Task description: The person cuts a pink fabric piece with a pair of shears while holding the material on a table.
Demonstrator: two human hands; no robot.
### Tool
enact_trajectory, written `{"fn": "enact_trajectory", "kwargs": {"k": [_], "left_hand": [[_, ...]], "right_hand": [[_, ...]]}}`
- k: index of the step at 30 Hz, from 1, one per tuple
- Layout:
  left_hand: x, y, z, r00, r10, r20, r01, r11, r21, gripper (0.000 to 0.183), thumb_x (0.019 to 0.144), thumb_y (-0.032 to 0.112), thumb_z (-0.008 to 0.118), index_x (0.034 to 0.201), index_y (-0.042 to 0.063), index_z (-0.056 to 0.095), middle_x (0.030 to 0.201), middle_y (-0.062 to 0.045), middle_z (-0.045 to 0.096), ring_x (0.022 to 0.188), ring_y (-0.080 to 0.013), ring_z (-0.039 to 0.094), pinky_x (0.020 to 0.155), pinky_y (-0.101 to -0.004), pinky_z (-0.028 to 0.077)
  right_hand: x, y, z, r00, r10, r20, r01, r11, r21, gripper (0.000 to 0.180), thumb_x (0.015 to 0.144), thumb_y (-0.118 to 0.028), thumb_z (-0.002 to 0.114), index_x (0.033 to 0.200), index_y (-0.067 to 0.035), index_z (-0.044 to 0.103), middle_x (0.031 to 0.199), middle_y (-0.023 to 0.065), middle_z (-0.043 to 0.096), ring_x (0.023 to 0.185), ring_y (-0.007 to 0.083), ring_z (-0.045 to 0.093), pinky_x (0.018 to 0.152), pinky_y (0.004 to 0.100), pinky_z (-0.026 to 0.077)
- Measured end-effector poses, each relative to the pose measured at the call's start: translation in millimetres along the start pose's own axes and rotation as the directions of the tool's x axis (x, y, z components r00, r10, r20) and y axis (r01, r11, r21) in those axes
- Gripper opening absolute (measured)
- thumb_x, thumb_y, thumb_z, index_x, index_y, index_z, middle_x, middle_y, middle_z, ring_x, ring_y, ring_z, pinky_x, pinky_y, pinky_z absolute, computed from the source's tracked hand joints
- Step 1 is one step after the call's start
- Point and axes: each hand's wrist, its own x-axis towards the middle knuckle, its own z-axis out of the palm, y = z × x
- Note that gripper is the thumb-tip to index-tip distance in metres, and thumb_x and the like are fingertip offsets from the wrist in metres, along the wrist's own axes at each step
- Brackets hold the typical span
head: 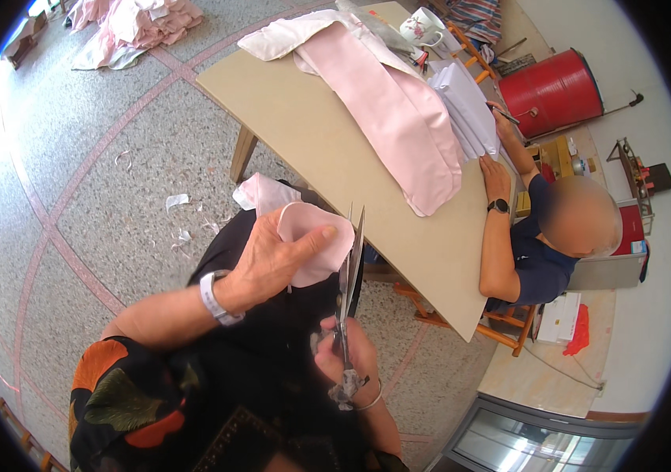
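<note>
Pinched between the thumb and fingers of my left hand (270,251) is a rounded pink fabric piece (320,259), held above my lap. More of the pink and white cloth (267,193) hangs beyond that hand, over my knee. My right hand (350,354) grips a pair of metal scissors (348,274) by handles wrapped in ragged material. The blades point away from me, slightly apart, along the right edge of the fabric piece. Whether cloth lies between them I cannot tell. Long pink fabric pieces (379,112) lie layered on the table (424,259) ahead.
Across the table a person (524,236) holds a pen (503,112) over white papers (462,106). A floral mug (422,26) stands at the far end. Pink cloth is heaped (140,26) on the floor, and fabric scraps (177,202) lie nearer. A red drum (554,91) stands by the wall.
</note>
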Motion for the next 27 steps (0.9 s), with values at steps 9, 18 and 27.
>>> {"fn": "enact_trajectory", "kwargs": {"k": [9,18,27], "left_hand": [[-1,-6,2,1.000,-0.016,-0.020,0.014,0.998,-0.061,0.020,0.092,0.019,0.068,0.100,0.000,0.067,0.086,-0.004,0.070,0.076,-0.0096,0.064,0.065,-0.0246,0.052],[-2,-8,-1,1.000,-0.027,0.011,0.028,0.996,-0.087,0.028,0.092,0.025,0.070,0.102,-0.001,0.067,0.088,-0.004,0.069,0.078,-0.0092,0.064,0.067,-0.0250,0.052],[-1,-5,-4,0.998,-0.055,0.022,0.058,0.991,-0.119,0.027,0.091,0.024,0.070,0.101,-0.001,0.067,0.089,-0.005,0.070,0.079,-0.0103,0.065,0.069,-0.0257,0.053]], "right_hand": [[4,-7,4,0.998,-0.043,-0.043,0.037,0.991,-0.130,0.040,0.086,-0.005,0.072,0.118,0.004,0.049,0.071,0.0004,0.056,0.061,0.0043,0.050,0.057,0.0195,0.041],[3,1,6,0.997,-0.039,-0.072,0.025,0.983,-0.179,0.034,0.086,-0.004,0.069,0.115,0.002,0.052,0.071,0.0006,0.058,0.062,0.0036,0.054,0.059,0.0195,0.044],[-1,3,4,0.997,-0.025,-0.074,0.009,0.979,-0.205,0.032,0.084,-0.002,0.067,0.113,0.000,0.054,0.070,0.0005,0.059,0.062,0.0038,0.055,0.059,0.0203,0.045]]}}
